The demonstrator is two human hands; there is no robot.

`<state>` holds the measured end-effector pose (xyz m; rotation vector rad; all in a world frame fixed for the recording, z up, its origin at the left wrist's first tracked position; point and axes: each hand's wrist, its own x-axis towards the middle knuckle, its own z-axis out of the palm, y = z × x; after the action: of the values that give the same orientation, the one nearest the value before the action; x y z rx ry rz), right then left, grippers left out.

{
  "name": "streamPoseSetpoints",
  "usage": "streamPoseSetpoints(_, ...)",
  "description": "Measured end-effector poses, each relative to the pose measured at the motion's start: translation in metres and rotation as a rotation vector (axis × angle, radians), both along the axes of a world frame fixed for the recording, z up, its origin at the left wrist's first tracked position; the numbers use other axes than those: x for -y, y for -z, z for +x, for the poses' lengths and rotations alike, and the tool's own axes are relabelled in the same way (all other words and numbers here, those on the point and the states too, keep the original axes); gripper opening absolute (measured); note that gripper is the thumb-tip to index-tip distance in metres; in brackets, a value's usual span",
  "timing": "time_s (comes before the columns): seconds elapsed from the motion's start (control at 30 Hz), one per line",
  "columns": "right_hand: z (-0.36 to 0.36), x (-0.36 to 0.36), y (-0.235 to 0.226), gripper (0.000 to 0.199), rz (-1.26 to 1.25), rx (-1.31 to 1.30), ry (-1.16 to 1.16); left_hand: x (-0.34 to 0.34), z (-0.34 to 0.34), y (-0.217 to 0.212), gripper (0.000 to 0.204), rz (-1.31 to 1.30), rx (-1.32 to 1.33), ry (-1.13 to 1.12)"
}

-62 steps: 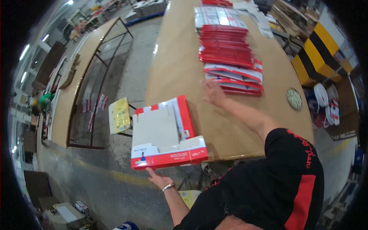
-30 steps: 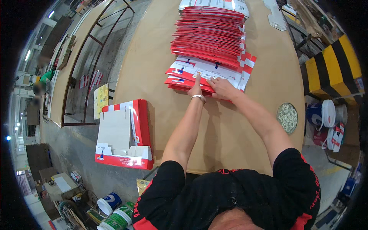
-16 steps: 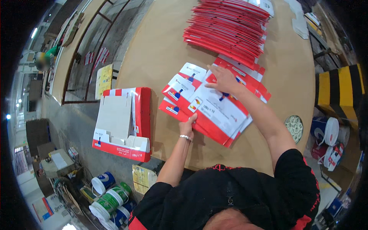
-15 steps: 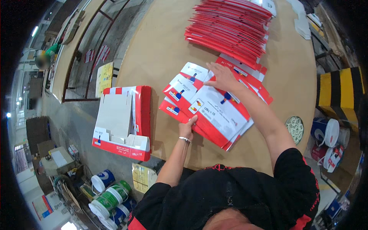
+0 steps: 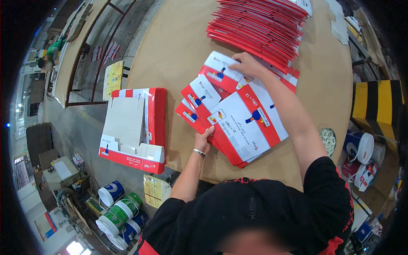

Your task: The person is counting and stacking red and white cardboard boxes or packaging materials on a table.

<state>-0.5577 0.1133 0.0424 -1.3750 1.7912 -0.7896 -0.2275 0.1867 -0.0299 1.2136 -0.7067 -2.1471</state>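
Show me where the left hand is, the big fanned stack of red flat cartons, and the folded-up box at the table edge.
left hand (image 5: 203,141), head view, on the back of the hand.
red carton stack (image 5: 259,25), head view, on the red top sheets.
folded box (image 5: 125,121), head view, on its white inner panel.

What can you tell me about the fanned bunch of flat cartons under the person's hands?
The flat cartons are red-and-white printed cardboard blanks, unfolded, fanned in an overlapping batch on the brown table. The left hand grips their near edge; the right hand presses the far ones, beside the tall red stack.
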Motion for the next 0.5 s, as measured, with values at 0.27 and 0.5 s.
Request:
streamPoseSetpoints(0.27,-0.033,-0.01,-0.043,0.027,-0.363,0.085,0.224,-0.012,0.027,0.002,0.039,-0.005,0.117,-0.041)
streamPoseSetpoints(0.5,-0.053,-0.032,-0.107,0.025,-0.598,-0.054,0.26,-0.027,0.033,-0.001,0.029,0.003,0.039,-0.128)
